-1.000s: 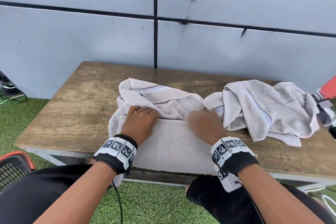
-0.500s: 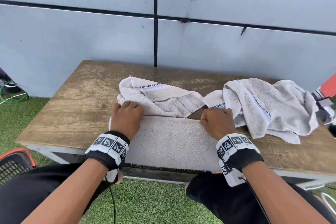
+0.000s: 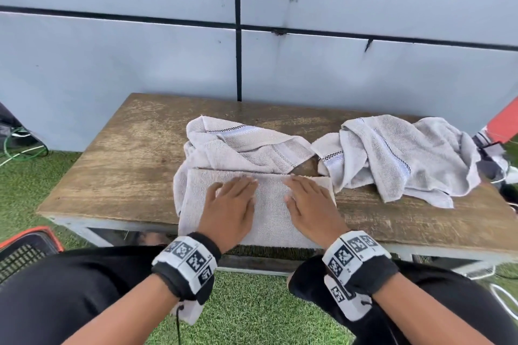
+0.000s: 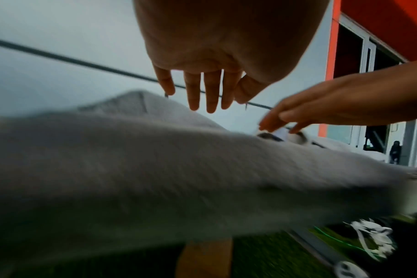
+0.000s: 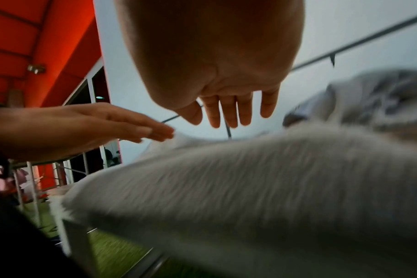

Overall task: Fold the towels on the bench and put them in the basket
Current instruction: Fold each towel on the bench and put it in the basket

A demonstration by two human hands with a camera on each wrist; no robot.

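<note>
A pale grey towel (image 3: 269,204) lies at the front of the wooden bench (image 3: 126,165), its near part doubled over flat and hanging over the front edge, its far part still bunched. Both hands lie flat on the folded part with straight fingers: my left hand (image 3: 232,204) on the left half, my right hand (image 3: 308,204) on the right half. The wrist views show the same towel (image 4: 179,178) (image 5: 250,178) under the left hand (image 4: 210,90) and the right hand (image 5: 229,111), fingers extended. A second crumpled towel (image 3: 403,157) lies to the right.
A black mesh basket with an orange rim (image 3: 25,249) stands on the grass at the lower left. A grey panelled wall (image 3: 168,64) rises right behind the bench. Cables (image 3: 22,148) lie on the grass at the left, more gear (image 3: 493,154) at the right end.
The hands, which were holding the fold's edge at its two ends, have let go, flattened, and moved in towards the middle of the folded part.
</note>
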